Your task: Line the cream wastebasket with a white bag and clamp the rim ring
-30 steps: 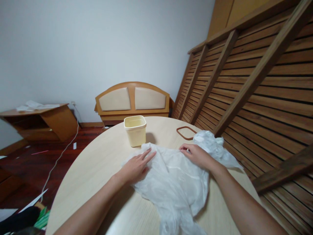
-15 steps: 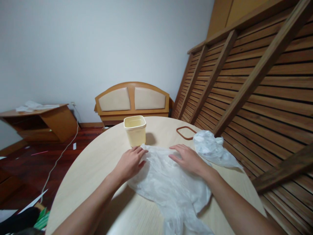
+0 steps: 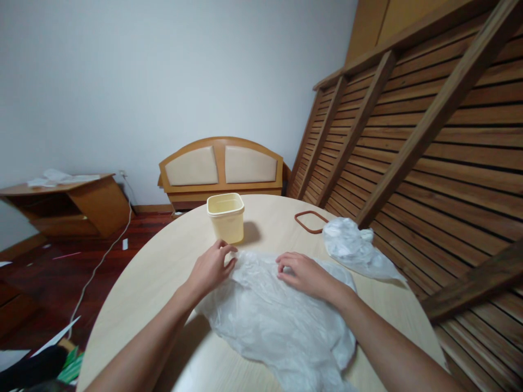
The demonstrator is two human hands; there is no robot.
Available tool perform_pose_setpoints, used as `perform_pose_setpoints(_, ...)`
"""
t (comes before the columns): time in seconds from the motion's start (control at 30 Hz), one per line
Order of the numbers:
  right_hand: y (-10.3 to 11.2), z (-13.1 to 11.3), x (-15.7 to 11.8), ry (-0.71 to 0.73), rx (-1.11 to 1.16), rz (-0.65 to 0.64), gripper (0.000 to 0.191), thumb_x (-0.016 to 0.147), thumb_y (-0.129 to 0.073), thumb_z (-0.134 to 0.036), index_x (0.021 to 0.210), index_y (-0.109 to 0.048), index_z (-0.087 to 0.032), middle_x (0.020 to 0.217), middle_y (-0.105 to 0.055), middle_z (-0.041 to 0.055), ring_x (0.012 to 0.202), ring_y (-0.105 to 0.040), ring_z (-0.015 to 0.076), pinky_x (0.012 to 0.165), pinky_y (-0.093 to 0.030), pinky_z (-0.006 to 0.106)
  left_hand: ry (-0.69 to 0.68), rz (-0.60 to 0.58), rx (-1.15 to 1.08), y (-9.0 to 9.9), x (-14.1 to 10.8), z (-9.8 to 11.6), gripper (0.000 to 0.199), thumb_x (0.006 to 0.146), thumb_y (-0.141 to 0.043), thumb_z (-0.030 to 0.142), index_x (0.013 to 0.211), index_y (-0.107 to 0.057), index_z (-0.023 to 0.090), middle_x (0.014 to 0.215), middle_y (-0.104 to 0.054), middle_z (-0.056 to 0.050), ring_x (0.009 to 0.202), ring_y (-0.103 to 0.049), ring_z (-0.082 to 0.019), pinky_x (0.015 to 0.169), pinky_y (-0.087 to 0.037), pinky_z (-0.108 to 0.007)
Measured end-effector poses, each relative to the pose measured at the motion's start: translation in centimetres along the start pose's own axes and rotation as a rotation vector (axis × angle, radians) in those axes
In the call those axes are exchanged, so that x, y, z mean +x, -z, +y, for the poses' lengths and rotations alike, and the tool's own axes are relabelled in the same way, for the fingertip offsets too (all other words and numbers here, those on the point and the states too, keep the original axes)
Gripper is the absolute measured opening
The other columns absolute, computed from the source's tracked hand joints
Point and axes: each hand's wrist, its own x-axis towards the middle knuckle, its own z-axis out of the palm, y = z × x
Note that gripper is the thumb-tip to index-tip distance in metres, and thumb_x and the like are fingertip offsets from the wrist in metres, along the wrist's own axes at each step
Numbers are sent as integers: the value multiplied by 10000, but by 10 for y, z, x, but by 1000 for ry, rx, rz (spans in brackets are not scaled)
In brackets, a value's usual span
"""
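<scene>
A crumpled white translucent plastic bag (image 3: 278,321) lies spread over the near part of the round table, and its lower end runs out of view at the bottom. At its upper left corner, my left hand (image 3: 211,268) has curled fingers closed on the edge. My right hand (image 3: 304,274) rests on the upper right part, its fingers bent and pinching the plastic. Just beyond my left hand stands a pale yellow square tub (image 3: 226,223), upright and without a lid.
A brown rounded rectangular ring (image 3: 311,231) lies toward the back right of the table (image 3: 155,277). Next to it is a second bunched white plastic bag (image 3: 355,245). A slatted wooden frame (image 3: 441,158) leans along the right. Behind the table is a headboard (image 3: 220,163).
The bag has spread wider and flatter, its near end shifting. My left hand has moved slightly left and my right hand slightly nearer, with the fingers of both curling in.
</scene>
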Motion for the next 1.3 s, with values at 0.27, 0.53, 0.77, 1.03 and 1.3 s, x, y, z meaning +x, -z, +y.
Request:
perform_pose_setpoints(0.27,11,7,-2,-41,47,25,108,879,-691,-314,918,-658,-219,974,-706,49,943,-647,225,875,-477,339,148,301,-370,-1,13,-16,272,887,-506,387,936,-694,197,940,-754,-85,859,-689,-243,789,-518,-351)
perform_pose_setpoints(0.53,2,21,-6,0,88,-62,160,775,-783,-261,881,-669,-223,1063,-691,49,1026,-635,230,936,-478,346,221,463,-557,1,20,-21,387,855,-483,500,918,-668,166,904,-745,-93,835,-691,-239,707,-559,-340)
perform_pose_setpoints(0.77,10,27,-6,-8,85,-92,51,888,-641,-229,846,-666,-213,993,-715,52,971,-652,222,908,-478,345,261,518,-602,1,22,-29,356,799,-531,471,896,-676,161,883,-745,-94,807,-681,-233,747,-549,-351)
perform_pose_setpoints(1.03,32,31,-4,-134,178,208,172,979,-486,-329,983,-618,-219,966,-726,61,893,-670,216,814,-495,331,274,611,-625,5,23,-31,337,816,-532,458,911,-658,161,911,-731,-96,852,-668,-229,757,-529,-323)
perform_pose_setpoints(1.3,41,44,-4,-144,72,447,231,966,-441,-287,1035,-651,-222,1050,-733,77,987,-679,238,906,-498,367,191,584,-689,8,17,-14,358,861,-508,501,931,-642,177,849,-697,-47,761,-638,-191,666,-507,-274)
